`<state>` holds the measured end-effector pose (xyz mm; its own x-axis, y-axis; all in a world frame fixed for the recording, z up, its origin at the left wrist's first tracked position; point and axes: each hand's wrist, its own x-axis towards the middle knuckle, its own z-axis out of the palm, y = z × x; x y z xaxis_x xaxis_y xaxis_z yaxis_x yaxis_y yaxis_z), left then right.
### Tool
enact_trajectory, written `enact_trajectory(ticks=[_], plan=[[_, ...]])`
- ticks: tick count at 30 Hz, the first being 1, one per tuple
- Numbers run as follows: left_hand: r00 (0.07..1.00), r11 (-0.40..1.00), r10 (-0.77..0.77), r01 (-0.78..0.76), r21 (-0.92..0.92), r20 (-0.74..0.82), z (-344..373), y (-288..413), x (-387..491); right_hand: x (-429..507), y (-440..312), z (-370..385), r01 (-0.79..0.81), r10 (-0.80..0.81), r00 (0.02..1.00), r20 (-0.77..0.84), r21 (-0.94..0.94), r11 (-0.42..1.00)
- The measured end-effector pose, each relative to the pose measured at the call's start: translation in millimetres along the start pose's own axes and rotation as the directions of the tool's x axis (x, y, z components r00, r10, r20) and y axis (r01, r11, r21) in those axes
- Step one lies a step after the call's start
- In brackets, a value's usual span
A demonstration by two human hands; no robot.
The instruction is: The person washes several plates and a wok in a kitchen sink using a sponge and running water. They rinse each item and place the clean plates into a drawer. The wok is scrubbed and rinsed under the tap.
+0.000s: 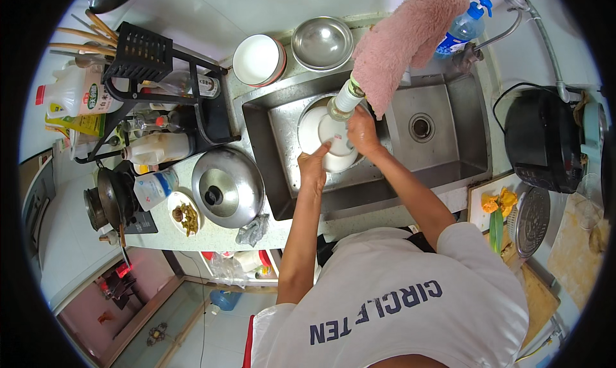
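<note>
My left hand (314,168) grips the near left rim of a white plate (337,134), with the thumb laid over its surface. At the plate's right edge my right hand (362,132) is curled with bent fingers; whether it grips the rim or something small is hidden. Another white dish (339,163) shows just under the plate. Both are over a round metal basin (315,101), mostly covered, inside the left bowl of a steel sink (284,127). A white ribbed faucet extension (347,98) hangs directly above the plate, close to my right hand.
A pink plush cloth (409,40) drapes over the faucet. Behind the sink stand stacked white bowls (257,60) and metal bowls (322,43). A pot lid (228,187) and a plate of food (185,214) lie left. A black appliance (541,137) stands right.
</note>
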<state>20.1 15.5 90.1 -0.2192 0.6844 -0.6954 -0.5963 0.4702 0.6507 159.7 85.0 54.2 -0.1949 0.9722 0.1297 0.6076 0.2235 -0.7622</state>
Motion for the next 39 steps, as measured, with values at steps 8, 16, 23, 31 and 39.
enact_trajectory(ticks=[8,16,23,31,39], plan=[[0.996,0.996,0.083,-0.081,0.042,-0.041,42.1,3.0,16.5,44.2,-35.1,-108.5,0.061,-0.073,0.995,-0.066,-0.172,0.983],[0.995,0.977,0.067,-0.05,0.206,-0.074,61.5,8.8,34.5,48.3,-4.3,-96.7,0.111,-0.196,0.956,-0.217,-0.349,0.93],[0.98,0.947,0.194,-0.176,0.269,-0.041,41.6,-9.4,51.5,43.8,-7.7,-100.2,0.025,-0.097,0.977,-0.189,-0.353,0.935],[0.862,0.273,0.482,-0.317,0.908,0.156,36.3,-3.3,15.3,22.2,-47.7,-61.4,-0.435,0.404,0.892,0.201,0.143,0.889],[0.733,-0.244,0.426,-0.472,0.847,0.531,-1.8,-18.4,-18.4,-11.4,0.6,1.7,-0.817,0.568,0.576,0.588,0.423,0.391]])
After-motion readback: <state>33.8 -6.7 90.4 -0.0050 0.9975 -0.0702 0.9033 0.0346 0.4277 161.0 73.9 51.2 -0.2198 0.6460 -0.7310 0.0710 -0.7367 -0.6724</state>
